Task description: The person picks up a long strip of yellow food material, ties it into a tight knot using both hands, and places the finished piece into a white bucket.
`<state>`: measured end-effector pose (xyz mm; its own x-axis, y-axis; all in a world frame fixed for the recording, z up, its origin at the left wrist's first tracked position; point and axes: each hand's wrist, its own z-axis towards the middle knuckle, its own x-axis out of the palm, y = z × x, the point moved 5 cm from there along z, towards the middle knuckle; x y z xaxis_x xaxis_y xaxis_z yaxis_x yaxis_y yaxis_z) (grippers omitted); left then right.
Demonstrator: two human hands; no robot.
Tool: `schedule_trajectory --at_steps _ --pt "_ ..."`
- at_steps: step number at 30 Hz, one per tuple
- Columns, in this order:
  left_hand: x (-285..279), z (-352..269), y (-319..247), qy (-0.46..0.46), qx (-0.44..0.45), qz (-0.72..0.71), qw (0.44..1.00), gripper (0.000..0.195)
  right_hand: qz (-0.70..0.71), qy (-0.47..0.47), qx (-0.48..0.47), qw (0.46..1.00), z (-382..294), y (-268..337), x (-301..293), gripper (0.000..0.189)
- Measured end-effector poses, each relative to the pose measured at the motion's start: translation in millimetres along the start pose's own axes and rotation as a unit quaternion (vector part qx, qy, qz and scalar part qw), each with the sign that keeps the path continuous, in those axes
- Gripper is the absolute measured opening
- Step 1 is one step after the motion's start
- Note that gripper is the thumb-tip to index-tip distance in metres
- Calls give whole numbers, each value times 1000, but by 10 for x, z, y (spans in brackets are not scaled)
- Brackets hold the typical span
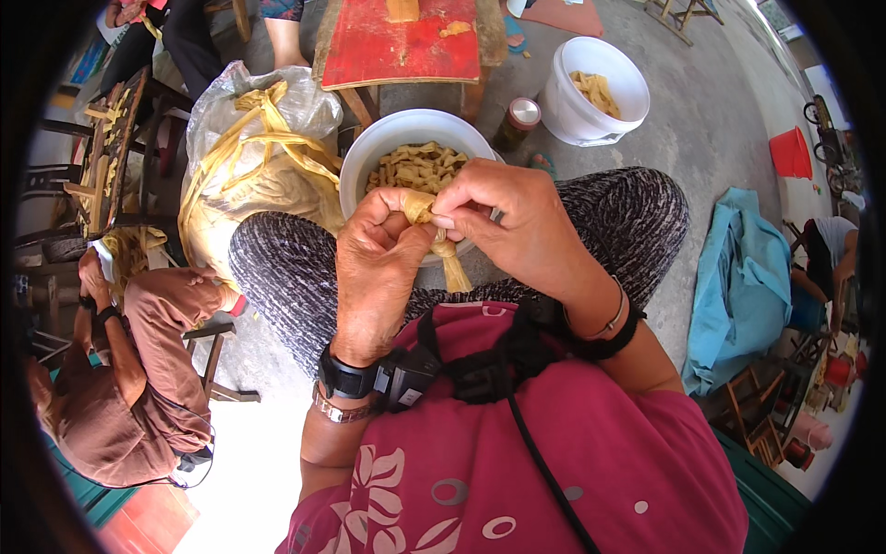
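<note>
Above my lap, my left hand [379, 266] grips a soft yellow-brown strip of plant-like material [419, 206], coiled over the forefinger. My right hand [509, 225] pinches the same strip with thumb and forefinger. Its knotted, frayed tail [453, 266] dangles below the fingers. What the strip is made of, I cannot tell for sure. Just beyond both hands, a white plastic bucket [353, 156] stands between my knees. Inside lie several short, folded yellow-brown bundles [419, 166]. Part of the bucket is hidden by my hands.
Long yellow strips [266, 131] drape over a clear plastic sack [208, 114] at left. Ahead stands a red-topped wooden table [401, 52]. A lidded jar [518, 124] and second white bucket [588, 52] stand to its right. Another person [124, 388] sits close at left.
</note>
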<state>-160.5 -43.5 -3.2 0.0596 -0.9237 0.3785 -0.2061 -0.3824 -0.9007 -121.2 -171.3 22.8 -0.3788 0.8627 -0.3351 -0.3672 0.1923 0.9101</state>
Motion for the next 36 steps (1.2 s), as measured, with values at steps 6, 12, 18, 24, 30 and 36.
schedule_trajectory --at_steps 6,12,18,24,30,36 --pt "43 -14 -66 60 -5 100 993 21 200 106 126 966 31 -130 -9 26" --pt "53 -28 -145 86 -18 161 983 26 208 128 147 958 -15 -167 83 16" --pt "102 -72 -235 30 16 172 985 29 248 25 170 953 -47 -87 134 8" --pt "196 -68 -172 -74 166 380 907 28 176 -84 110 975 -21 -241 149 9" --pt "132 -50 -152 -66 131 236 961 22 234 -30 89 968 -5 -95 103 12" --pt "141 -79 -179 -2 77 9 997 20 44 -42 -95 994 0 73 30 21"
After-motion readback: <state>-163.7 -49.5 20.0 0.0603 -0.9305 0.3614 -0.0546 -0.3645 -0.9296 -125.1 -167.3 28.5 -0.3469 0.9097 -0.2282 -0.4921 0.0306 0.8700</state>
